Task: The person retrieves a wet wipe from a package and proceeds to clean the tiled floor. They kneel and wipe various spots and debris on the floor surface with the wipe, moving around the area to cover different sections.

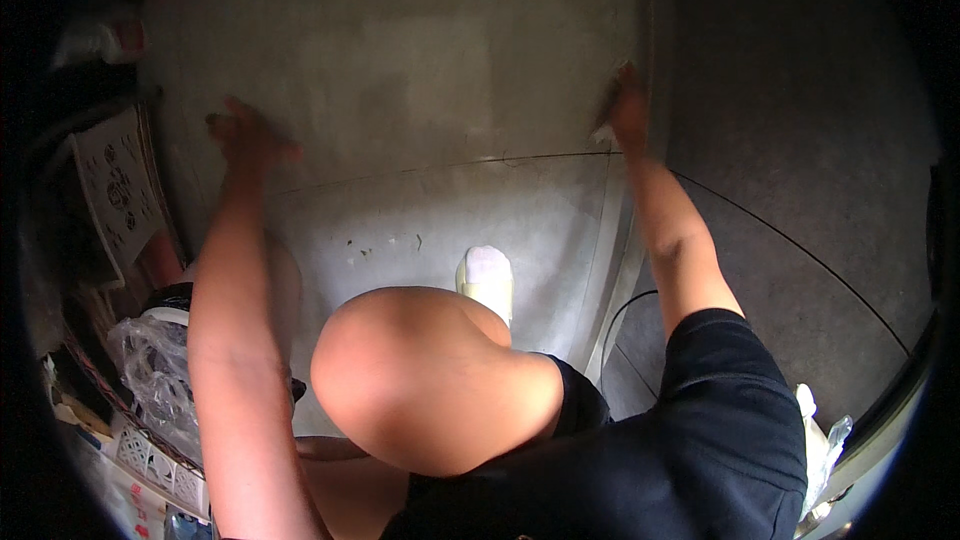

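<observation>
My left hand [246, 136] is stretched forward over the grey tiled floor [420, 97], its fingers spread. A small dark spot shows by its outer finger; shadow and blur hide what it is. My right hand [631, 114] reaches forward near a long seam in the floor. It is closed around a small pale-edged item [602, 135], perhaps a tissue or cloth, which is blurred and mostly covered by the fingers. Between my arms are my bare bent knee [405, 367] and a foot in a white sock and pale slipper [487, 277].
Dark scraps [364, 250] lie on the floor before me. At left are a patterned panel [120, 191], a clear plastic bag [154, 367] and a white openwork basket [157, 461]. A thin dark cable [626, 300] curves at right. Clear plastic [825, 450] lies lower right.
</observation>
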Demonstrator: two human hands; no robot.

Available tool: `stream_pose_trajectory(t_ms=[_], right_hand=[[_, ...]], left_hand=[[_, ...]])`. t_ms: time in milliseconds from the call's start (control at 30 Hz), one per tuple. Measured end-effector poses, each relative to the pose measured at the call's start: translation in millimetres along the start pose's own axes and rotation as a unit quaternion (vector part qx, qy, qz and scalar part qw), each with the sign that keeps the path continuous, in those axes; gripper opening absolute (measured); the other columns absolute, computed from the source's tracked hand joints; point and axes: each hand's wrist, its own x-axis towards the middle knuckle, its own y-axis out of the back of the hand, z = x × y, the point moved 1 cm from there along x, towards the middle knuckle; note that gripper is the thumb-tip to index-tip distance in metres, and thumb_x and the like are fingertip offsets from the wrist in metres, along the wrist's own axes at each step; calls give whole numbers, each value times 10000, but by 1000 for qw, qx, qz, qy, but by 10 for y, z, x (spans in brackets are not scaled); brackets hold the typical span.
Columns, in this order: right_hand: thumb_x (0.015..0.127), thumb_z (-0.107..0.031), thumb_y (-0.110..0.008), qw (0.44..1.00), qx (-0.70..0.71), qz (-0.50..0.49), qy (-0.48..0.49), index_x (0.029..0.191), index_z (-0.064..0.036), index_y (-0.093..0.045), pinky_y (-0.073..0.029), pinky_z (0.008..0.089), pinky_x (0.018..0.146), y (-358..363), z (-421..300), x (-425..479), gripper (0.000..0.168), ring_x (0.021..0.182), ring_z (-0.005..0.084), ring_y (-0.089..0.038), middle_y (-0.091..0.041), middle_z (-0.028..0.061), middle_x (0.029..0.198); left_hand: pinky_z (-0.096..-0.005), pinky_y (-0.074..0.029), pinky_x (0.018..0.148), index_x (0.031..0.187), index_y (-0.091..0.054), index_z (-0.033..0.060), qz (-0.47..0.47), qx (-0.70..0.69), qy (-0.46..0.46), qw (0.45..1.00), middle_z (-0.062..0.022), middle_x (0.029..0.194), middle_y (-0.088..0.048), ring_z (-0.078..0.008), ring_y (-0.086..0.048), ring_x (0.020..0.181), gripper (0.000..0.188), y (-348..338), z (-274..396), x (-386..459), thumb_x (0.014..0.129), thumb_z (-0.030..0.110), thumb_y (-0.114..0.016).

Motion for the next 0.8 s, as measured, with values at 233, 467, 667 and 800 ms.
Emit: stream_pose_trajectory(t_ms=[233,467,667,800], right_hand=[[1063,-122,-488,996,13,93,-10,1463,-46,-585,-404,427,1189,-444,-724,-132,420,1400,340,-545,-607,185,1472],[942,60,-437,962,248,-116,-5,1464,-116,-610,-331,457,1257,-648,-3457,-1844,577,1502,338,-439,-537,129,1573],[916,49,-445,923,363,-116,-57,1420,-103,-655,-388,408,1219,-196,-3829,-1537,567,1465,321,-498,-599,121,1516],[1086,-90,-378,901,406,-49,-142,1447,-20,-618,-385,316,1165,271,-3237,-810,439,1396,207,-554,-624,127,1493]], left_hand=[[-564,-421,1175,1659,91,41,-29,-16,35,999,-421,1650,-75,-557,-180,1543,1696,294,165,-65,481,432,-1064],[-582,-403,1180,1661,102,46,0,38,42,998,-426,1646,-91,-552,-180,1544,1735,157,-148,89,448,472,-1063],[-583,-384,1193,1664,88,46,3,18,14,1000,-440,1644,-80,-529,-166,1561,1697,296,-59,-153,483,483,-1049],[-580,-387,1192,1665,79,49,-6,10,46,999,-417,1659,-80,-530,-173,1559,1683,306,-164,-126,493,487,-1046]])
